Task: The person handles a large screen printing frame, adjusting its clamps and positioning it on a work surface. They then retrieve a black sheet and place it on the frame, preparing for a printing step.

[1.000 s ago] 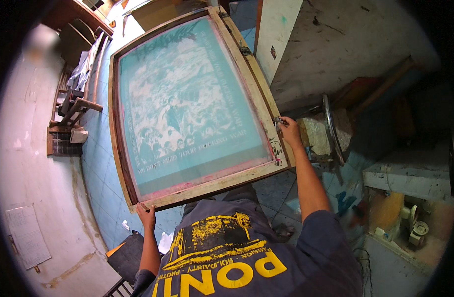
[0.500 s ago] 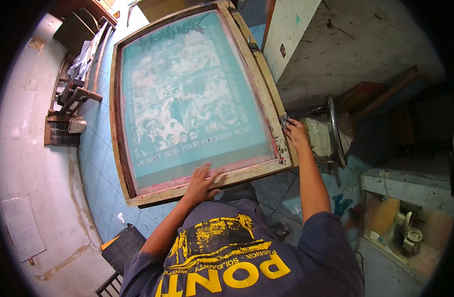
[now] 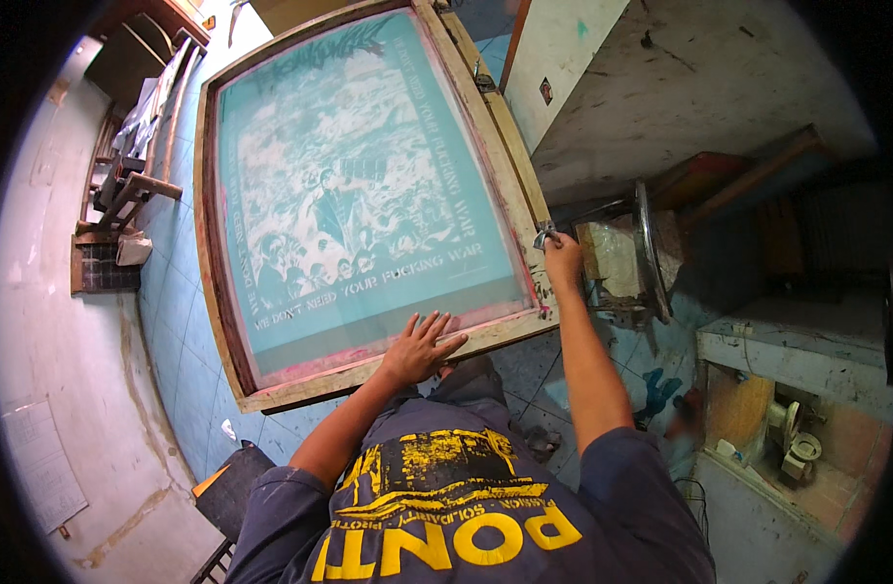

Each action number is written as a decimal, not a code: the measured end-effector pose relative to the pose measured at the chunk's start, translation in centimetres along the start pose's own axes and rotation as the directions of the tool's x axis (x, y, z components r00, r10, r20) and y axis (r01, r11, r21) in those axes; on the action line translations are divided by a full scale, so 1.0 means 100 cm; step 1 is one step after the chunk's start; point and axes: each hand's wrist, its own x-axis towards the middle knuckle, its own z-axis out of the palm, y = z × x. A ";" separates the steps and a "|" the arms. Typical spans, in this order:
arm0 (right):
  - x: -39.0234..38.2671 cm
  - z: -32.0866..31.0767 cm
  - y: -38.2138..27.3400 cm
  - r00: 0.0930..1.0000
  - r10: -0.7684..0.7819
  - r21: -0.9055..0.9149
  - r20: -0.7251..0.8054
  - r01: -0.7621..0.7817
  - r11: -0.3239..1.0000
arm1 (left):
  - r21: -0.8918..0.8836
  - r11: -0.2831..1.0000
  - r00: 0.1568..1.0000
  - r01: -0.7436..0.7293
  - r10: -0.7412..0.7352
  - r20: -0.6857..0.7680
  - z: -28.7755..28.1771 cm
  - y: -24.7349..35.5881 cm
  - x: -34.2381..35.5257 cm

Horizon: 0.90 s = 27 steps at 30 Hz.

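Far left, a wooden rack (image 3: 125, 195) stands on the tiled floor (image 3: 179, 321) by the wall. A large wooden printing frame (image 3: 222, 292) with teal mesh (image 3: 368, 185) is held out in front of the person, its near edge close to the body. The left hand (image 3: 419, 347) lies flat on the near rail, fingers (image 3: 437, 327) spread, apparently to steady the frame from that side. The right hand (image 3: 563, 261) grips the near right corner, fingers curled round the rail beside a metal clip (image 3: 544, 234), likely bearing the weight. Right of it sits a paint-stained desk (image 3: 699, 88).
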 end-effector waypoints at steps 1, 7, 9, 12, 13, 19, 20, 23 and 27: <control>-0.009 -0.003 -0.013 1.000 -0.015 -0.034 -0.015 0.015 0.999 | 0.000 1.000 1.000 -0.004 0.004 -0.005 0.000 0.000 0.000; -0.024 0.004 -0.010 0.993 -0.103 -0.074 -0.056 0.099 0.992 | 0.024 1.000 1.000 -0.015 0.016 -0.020 0.004 -0.002 -0.001; -0.019 -0.002 -0.003 0.994 -0.109 0.007 0.033 0.109 0.994 | 0.019 1.000 0.999 -0.014 0.015 -0.029 0.002 -0.001 -0.001; -0.008 0.000 0.013 0.968 -0.249 0.049 -0.033 0.250 0.967 | 0.023 0.999 1.000 -0.024 0.024 -0.018 -0.003 0.000 -0.001; 0.000 0.002 0.022 0.964 -0.267 0.028 -0.008 0.267 0.963 | 0.024 0.999 0.999 -0.030 0.030 -0.022 -0.004 0.001 0.000; 0.011 -0.001 0.023 0.970 -0.148 0.057 0.195 0.139 0.989 | 0.016 0.999 0.999 -0.029 0.029 -0.027 0.003 -0.001 -0.002; 0.006 -0.006 0.018 0.971 -0.164 0.072 0.174 0.153 0.986 | 0.021 0.999 0.999 -0.032 0.032 -0.019 0.002 -0.001 -0.002; 0.000 -0.036 -0.017 0.941 -0.230 0.009 0.247 0.235 0.972 | 0.023 0.999 0.999 -0.032 0.033 -0.008 0.003 -0.003 -0.008; 0.019 -0.057 -0.021 0.892 -0.231 -0.073 0.388 0.280 0.957 | 0.020 0.999 0.999 -0.050 0.050 0.000 0.000 -0.002 -0.005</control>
